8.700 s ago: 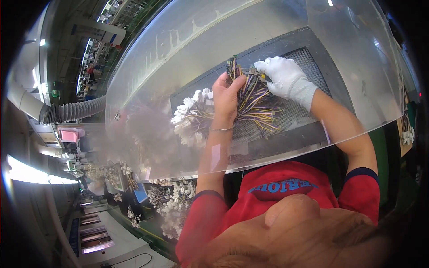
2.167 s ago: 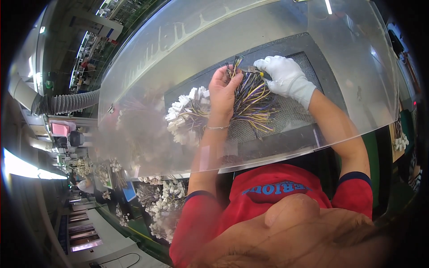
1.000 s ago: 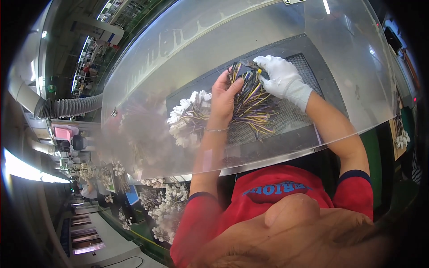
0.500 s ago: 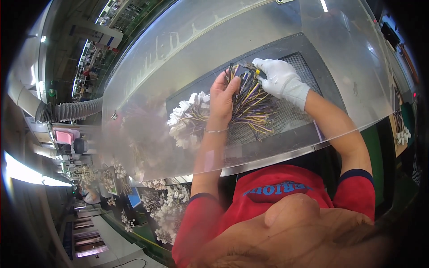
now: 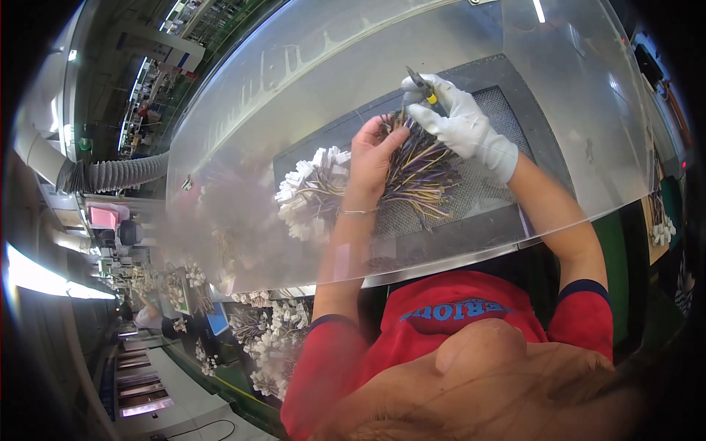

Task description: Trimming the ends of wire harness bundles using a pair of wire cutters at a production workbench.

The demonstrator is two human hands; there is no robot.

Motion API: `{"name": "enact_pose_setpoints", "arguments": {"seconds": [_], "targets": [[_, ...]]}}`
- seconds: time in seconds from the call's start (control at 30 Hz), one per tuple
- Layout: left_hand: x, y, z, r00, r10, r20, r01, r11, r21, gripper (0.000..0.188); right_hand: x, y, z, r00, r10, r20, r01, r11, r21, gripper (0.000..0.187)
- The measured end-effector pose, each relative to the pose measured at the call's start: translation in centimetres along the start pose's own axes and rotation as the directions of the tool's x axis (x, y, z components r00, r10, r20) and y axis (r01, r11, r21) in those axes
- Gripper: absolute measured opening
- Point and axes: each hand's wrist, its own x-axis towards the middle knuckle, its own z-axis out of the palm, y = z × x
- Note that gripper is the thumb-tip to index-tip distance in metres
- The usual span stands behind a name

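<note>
My bare left hand [image 5: 373, 160] pinches a few wire ends between thumb and fingers. Below it a bundle of yellow, purple and dark wires [image 5: 421, 182] fans out over a perforated grey work surface [image 5: 507, 121]. White plastic connectors [image 5: 305, 184] lie in a clump to the left of that hand. My right hand [image 5: 465, 126], in a white glove, is closed round small pliers or cutters [image 5: 419, 81] with dark jaws and a yellow part on the handle. Their jaws point up and left, raised apart from the wires. What my left fingers cover is hidden.
A clear plastic shield [image 5: 272, 147] arches over the work surface, smudged at its left; my forearms reach in beneath its front edge. More wires with white connectors [image 5: 276, 342] are piled at the lower left. A ribbed grey hose [image 5: 125, 175] runs up to the shield's left side.
My right hand with the tool has lifted away from the wire ends, and the jaws have swung upward. My left hand has shifted slightly right and keeps its pinch.
</note>
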Motion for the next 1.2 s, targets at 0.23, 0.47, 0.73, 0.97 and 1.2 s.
{"name": "enact_pose_setpoints", "arguments": {"seconds": [0.23, 0.47, 0.73, 0.97, 1.2], "targets": [[0.3, -0.5, -0.7, 0.999, 0.049, -0.022, -0.05, 0.997, -0.054, 0.018, -0.5, 0.1, -0.1, 0.996, 0.078, 0.047, -0.079, 0.997, 0.007, 0.019], [0.2, -0.1, 0.2, 0.992, 0.046, -0.117, -0.049, 0.998, -0.025, 0.023, -0.2, -0.7, -1.9, 0.991, 0.021, 0.134, 0.09, 0.632, -0.77, 0.028], [0.3, -0.3, 0.5, 0.99, 0.103, -0.099, -0.1, 0.994, 0.036, 0.015, -0.2, -0.4, -2.1, 0.972, -0.128, 0.196, 0.234, 0.574, -0.785, 0.027], [0.4, -0.9, 0.3, 0.934, 0.322, -0.153, -0.254, 0.902, 0.349, 0.018, -0.2, -0.6, -2.0, 0.973, -0.107, 0.204, 0.228, 0.568, -0.791, 0.026], [0.3, -0.4, 0.5, 0.97, 0.215, -0.111, -0.185, 0.954, 0.236, 0.023, 0.0, -0.7, -2.3, 0.951, -0.151, 0.269, 0.308, 0.513, -0.801, 0.026]]}}
